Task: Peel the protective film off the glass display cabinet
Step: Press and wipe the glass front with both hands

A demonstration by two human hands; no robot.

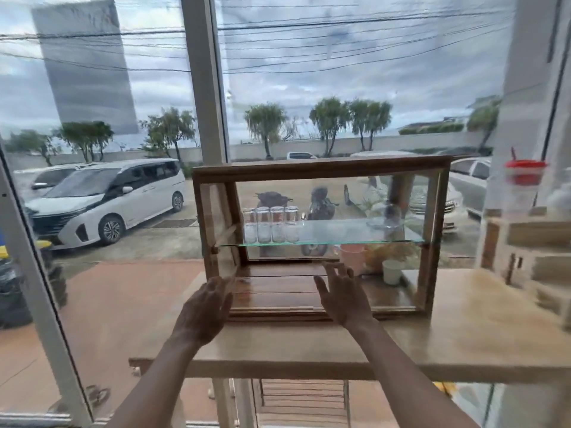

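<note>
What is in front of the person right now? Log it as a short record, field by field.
setting: wooden counter at a large window
cabinet: wood-framed glass display cabinet standing on the counter
shelf: glass shelf carrying a row of small glass jars
lower level: white cup
left hand: open, at the cabinet's lower left corner
right hand: open, fingers spread, at the cabinet's lower front
film: cannot tell

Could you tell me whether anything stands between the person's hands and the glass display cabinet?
Nothing visible does: the left hand and right hand, both open, are already at the lower front of the cabinet.
</note>
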